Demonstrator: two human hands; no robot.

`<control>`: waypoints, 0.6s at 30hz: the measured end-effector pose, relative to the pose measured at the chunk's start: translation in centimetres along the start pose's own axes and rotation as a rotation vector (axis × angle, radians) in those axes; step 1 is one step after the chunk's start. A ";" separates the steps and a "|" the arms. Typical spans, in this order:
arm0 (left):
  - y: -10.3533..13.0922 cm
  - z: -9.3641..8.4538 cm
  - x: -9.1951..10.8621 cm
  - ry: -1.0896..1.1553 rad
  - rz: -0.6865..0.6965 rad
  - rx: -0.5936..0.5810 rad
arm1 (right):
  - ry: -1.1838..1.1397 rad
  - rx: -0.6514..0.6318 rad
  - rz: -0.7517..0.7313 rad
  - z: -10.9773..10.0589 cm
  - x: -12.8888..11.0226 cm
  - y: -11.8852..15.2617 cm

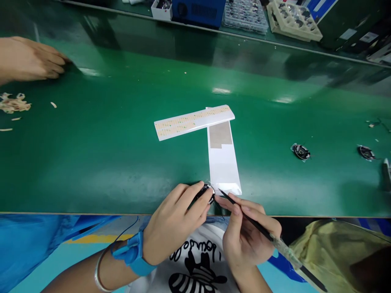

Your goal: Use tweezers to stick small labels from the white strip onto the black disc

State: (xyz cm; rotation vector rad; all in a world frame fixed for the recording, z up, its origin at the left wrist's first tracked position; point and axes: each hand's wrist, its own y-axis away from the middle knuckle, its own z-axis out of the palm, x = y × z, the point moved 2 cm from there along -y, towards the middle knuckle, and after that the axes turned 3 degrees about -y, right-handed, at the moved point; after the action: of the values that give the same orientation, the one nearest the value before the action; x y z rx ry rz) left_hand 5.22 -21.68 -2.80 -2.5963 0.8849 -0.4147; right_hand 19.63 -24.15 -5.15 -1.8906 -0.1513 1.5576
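My left hand (pixel 179 217), with a blue strap at its wrist, has its fingers closed on a small round black part (pixel 210 194) at the table's front edge. My right hand (pixel 252 228) grips black tweezers (pixel 256 224), their tip pointing up and left, close to the right side of the part. Just beyond the hands lies a white sheet (pixel 224 167) with a grey-brown patch. Across its far end rests a white strip (pixel 194 121) bearing rows of small tan pieces. My fingers cover some of the round part.
Two round black parts (pixel 302 152) (pixel 366 153) lie to the right on the green table (pixel 128 162). Another person's hand (pixel 36 59) is at the upper left, above tan scraps (pixel 14 103). A back shelf holds a blue box (pixel 198 12) and trays (pixel 245 15).
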 end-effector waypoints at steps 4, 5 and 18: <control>-0.1 -0.1 0.2 0.008 -0.050 -0.083 | -0.047 -0.041 0.024 -0.7 -0.7 -3.1; -0.2 -0.2 0.2 0.028 -0.076 -0.107 | -0.058 -0.054 0.028 -0.7 -0.8 -4.7; -3.5 -0.1 -7.1 0.008 -0.405 -0.158 | -0.305 -0.678 0.351 12.1 11.1 -19.4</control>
State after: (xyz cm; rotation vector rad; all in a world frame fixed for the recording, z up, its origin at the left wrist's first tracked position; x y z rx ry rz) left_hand 1.64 -14.62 -2.30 -2.9251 0.4011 -0.4779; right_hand 17.95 1.19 -4.24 -2.2495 -0.5684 2.2372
